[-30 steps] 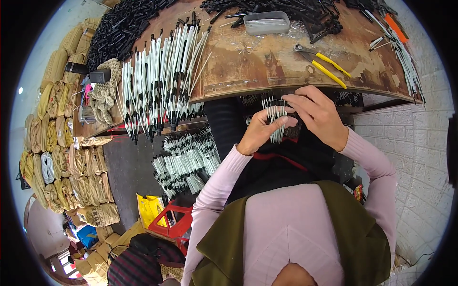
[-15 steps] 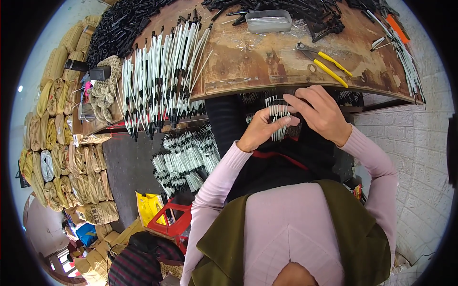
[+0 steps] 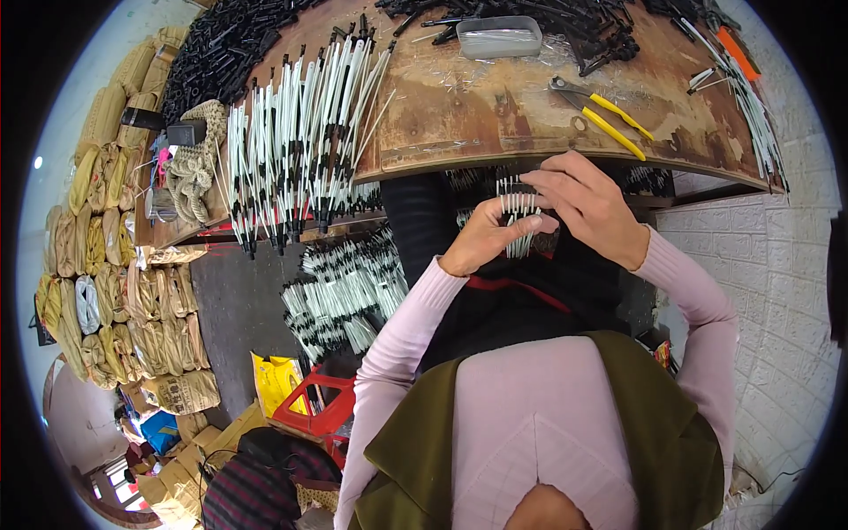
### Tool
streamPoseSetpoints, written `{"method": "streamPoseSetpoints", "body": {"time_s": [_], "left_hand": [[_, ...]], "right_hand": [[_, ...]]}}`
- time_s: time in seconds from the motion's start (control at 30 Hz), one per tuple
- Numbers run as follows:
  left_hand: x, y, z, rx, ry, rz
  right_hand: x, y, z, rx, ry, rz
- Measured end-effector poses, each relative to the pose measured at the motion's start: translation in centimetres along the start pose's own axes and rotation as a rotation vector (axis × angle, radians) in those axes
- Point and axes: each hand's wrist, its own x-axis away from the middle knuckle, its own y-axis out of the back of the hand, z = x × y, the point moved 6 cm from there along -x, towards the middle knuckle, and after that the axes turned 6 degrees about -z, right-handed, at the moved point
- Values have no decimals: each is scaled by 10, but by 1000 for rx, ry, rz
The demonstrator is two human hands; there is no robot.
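While the left hand [image 3: 488,237] has its grip closed around a small bundle of thin white rods [image 3: 518,246], thumb across the front, the right hand [image 3: 587,203] bends over their upper ends, fingertips close beside them; whether its grip pinches a rod cannot be told. The bundle is over the dark-clothed lap, just off the near edge of the wooden tabletop [image 3: 442,132]. On that surface lie yellow-handled cutting pliers [image 3: 609,131] and, farther back, a translucent plastic box [image 3: 502,51] of clear slivers beside black parts. To the left, white rods with black fittings [image 3: 296,132] overhang the edge; more rod bundles [image 3: 344,296] are stacked lower down.
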Motion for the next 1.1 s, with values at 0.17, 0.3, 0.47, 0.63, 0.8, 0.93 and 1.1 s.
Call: {"method": "streamPoseSetpoints", "body": {"time_s": [0.17,0.3,0.47,0.63,0.8,0.93,1.1], "left_hand": [[0,-1,4,21,37,25],[1,-2,3,64,32,17],[-3,0,-2,-1,16,42],[-6,-1,-17,-73,75,-5],[-22,15,-21,-37,-93,-98],[-31,7,-47,-347,-228,-97],[-31,4,-57,-105,-156,-157]], "right_hand": [[3,1,-6,-78,-79,19],[1,0,-8,-73,-58,39],[-3,-1,-6,-73,15,51],[-24,0,2,-223,-59,15],[-98,14,-64,-43,32,-131],[-164,-2,-157,125,24,96],[-177,-38,-196,441,-129,428]]}}
